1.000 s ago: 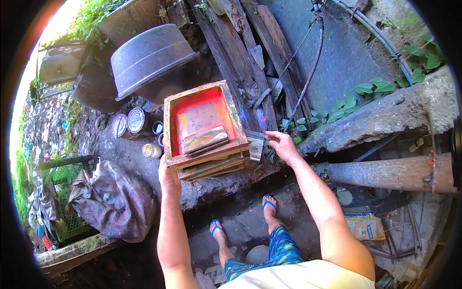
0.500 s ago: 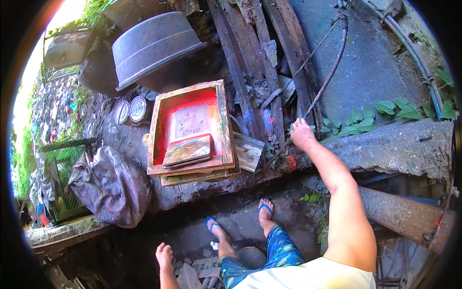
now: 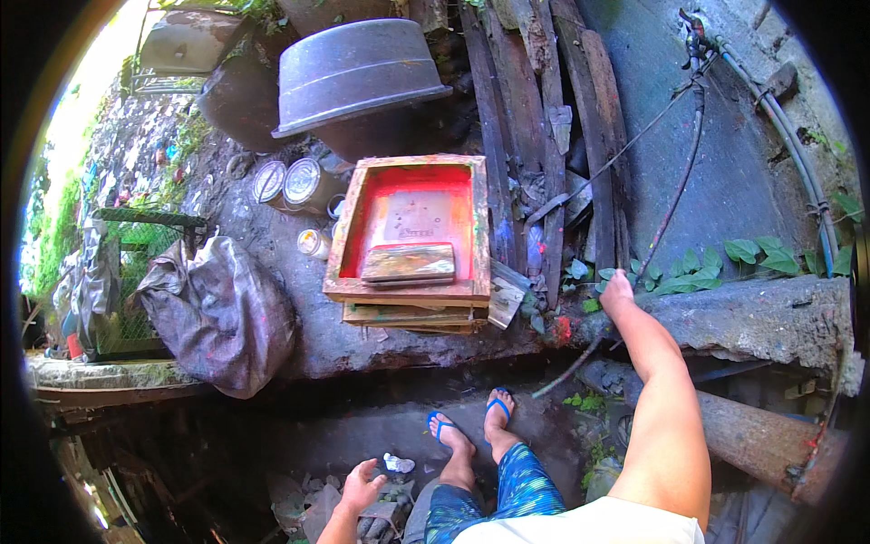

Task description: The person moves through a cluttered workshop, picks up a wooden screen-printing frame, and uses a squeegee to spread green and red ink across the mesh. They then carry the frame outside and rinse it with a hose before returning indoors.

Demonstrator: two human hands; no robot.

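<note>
My right hand (image 3: pixel 618 295) is closed around a thin dark hose (image 3: pixel 681 186) at the edge of the concrete ledge. From a tap (image 3: pixel 696 38) at the upper right, the hose runs down to my fist. Its loose end (image 3: pixel 566 370) sticks out below the hand, over the ledge's front. Low in the view, my left hand (image 3: pixel 362 487) hangs with fingers apart, holding nothing. Left of my right hand, a stack of wooden screen frames (image 3: pixel 412 297) lies on the ledge. The top one is red inside, and a wood-handled squeegee (image 3: pixel 408 264) rests in it.
A large grey tub (image 3: pixel 358 77) leans behind the frames, with lidded cans (image 3: pixel 304 181) and a small jar (image 3: pixel 313 243) nearby. A dark crumpled sack (image 3: pixel 217 313) sits at the left. Old planks (image 3: pixel 544 109) lean at the back. A thick pipe (image 3: pixel 752 431) lies below the ledge.
My right hand has drawn the hose nearer, and its end now shows past the ledge's front. My left hand's fingers have spread. The whole view has shifted.
</note>
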